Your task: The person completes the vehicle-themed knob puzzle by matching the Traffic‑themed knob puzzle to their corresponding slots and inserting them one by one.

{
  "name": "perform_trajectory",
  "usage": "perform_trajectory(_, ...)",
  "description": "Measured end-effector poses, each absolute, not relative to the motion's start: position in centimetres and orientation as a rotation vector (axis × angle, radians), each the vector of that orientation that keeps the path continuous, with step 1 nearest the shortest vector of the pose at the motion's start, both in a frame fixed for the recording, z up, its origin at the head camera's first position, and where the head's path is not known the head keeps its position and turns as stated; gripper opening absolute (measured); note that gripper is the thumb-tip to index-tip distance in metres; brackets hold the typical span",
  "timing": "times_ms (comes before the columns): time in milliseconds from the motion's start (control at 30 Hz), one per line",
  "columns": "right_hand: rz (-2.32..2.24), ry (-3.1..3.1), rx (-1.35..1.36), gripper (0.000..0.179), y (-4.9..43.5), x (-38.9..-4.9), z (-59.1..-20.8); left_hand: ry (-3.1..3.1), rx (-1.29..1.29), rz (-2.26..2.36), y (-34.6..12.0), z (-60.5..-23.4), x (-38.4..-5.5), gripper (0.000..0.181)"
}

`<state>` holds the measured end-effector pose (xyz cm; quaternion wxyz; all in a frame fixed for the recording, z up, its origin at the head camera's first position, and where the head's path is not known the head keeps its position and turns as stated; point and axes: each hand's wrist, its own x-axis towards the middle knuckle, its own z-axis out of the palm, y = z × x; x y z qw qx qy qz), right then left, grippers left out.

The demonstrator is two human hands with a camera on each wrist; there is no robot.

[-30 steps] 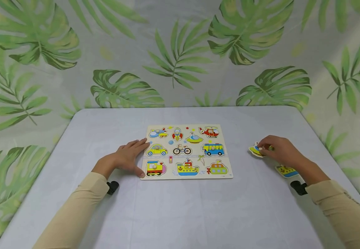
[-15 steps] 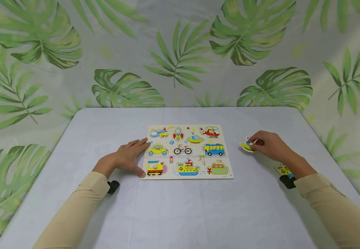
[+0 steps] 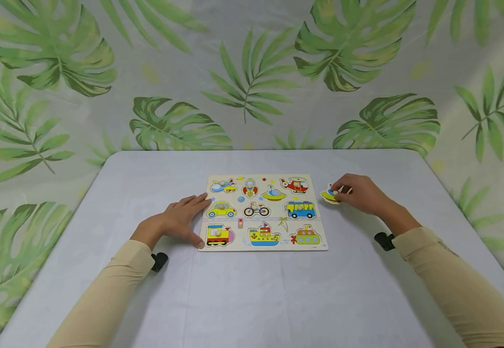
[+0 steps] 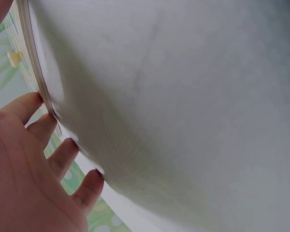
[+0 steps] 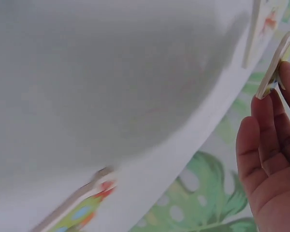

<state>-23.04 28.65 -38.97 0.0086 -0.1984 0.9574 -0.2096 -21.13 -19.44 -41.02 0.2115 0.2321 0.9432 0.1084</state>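
Note:
A wooden knob puzzle board (image 3: 282,244) with vehicle pictures lies flat mid-table. My left hand (image 3: 180,221) rests against its left side, thumb at the near corner; in the left wrist view the fingertips of that hand (image 4: 29,169) touch the board's edge (image 4: 34,58). My right hand (image 3: 363,193) pinches a yellow-and-blue flying saucer puzzle piece (image 3: 329,195) by its knob, just off the board's right edge. The right wrist view shows this piece (image 5: 275,63) edge-on. Saucer, ship and submarine spots on the board show no knobs.
In the right wrist view a loose green submarine piece (image 5: 82,208) lies on the white cloth, blurred. The head view hides it behind the right arm. White table cloth (image 3: 243,299) spreads around the board, and a leaf-print curtain (image 3: 252,72) hangs behind.
My right hand has carried the flying saucer piece leftward and away from me, up to the board's side. A loose ship piece has become hidden behind the right arm. The left hand stays put.

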Motion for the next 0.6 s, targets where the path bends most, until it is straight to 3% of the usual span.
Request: perform_trajectory(600, -0.592, 2.861, -0.752, 0.020, 19.5, -25.8, -37.4, 2.609, 0.626, 0.316, -19.4, -40.8, -21.0, 0.117)
